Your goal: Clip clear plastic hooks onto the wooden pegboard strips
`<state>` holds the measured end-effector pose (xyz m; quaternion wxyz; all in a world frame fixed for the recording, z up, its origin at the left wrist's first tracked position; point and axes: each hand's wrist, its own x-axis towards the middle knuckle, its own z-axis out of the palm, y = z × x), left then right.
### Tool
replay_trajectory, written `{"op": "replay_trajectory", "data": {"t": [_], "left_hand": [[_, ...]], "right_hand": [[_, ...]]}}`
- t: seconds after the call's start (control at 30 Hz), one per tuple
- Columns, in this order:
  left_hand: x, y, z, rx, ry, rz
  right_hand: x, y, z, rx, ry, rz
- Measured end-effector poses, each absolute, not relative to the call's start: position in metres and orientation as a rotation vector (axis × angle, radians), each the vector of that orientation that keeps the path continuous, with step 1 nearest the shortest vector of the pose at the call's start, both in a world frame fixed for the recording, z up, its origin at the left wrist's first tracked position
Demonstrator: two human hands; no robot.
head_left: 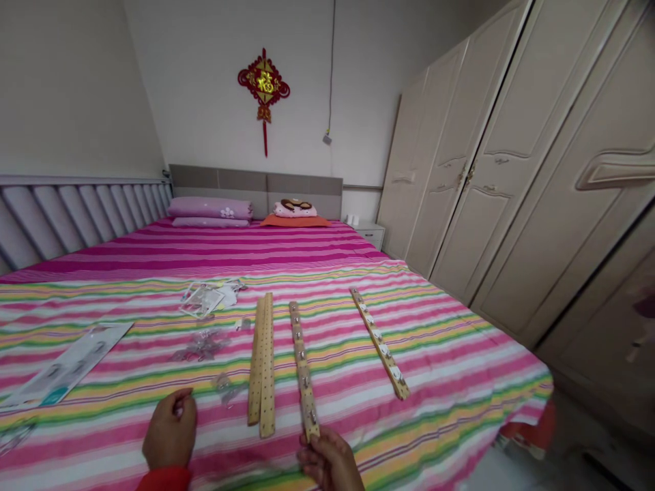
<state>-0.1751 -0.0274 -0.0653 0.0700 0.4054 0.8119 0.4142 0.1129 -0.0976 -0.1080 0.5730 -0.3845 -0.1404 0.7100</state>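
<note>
My right hand [330, 458] is closed on the near end of a wooden strip [301, 361], thumb on top. A row of small metal hooks on clear pads runs along that strip. My left hand [171, 428], in a red sleeve, is curled over the striped sheet left of the strips; its fingertips are hidden, so I cannot tell whether it holds anything. Between my hands lie two bare wooden strips [263, 368] with rows of small holes, side by side and partly overlapping. Another wooden strip [379, 341] with white round pieces and hooks along it lies to the right.
Small clear plastic pieces [202, 344] and a pile of packaging [212, 296] lie left of the strips. A long flat package [69, 365] is farther left. Pillows [209, 210] rest by the headboard [235, 181]. Wardrobes [491, 177] line the right side.
</note>
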Motion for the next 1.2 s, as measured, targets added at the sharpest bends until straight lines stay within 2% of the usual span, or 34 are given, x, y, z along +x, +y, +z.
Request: {"op": "replay_trajectory", "data": {"t": [0.4, 0.67, 1.2], "left_hand": [[-0.173, -0.028, -0.06, 1.22, 2.478, 1.12], [-0.174, -0.026, -0.06, 1.214, 2.47, 1.14], [-0.182, -0.023, -0.067, 1.234, 2.414, 1.19]], "right_hand": [[0.16, -0.092, -0.083, -0.861, -0.265, 1.527], [0.204, -0.08, -0.072, -0.873, -0.309, 1.3], [0.242, -0.065, -0.082, -0.872, -0.194, 1.181]]}}
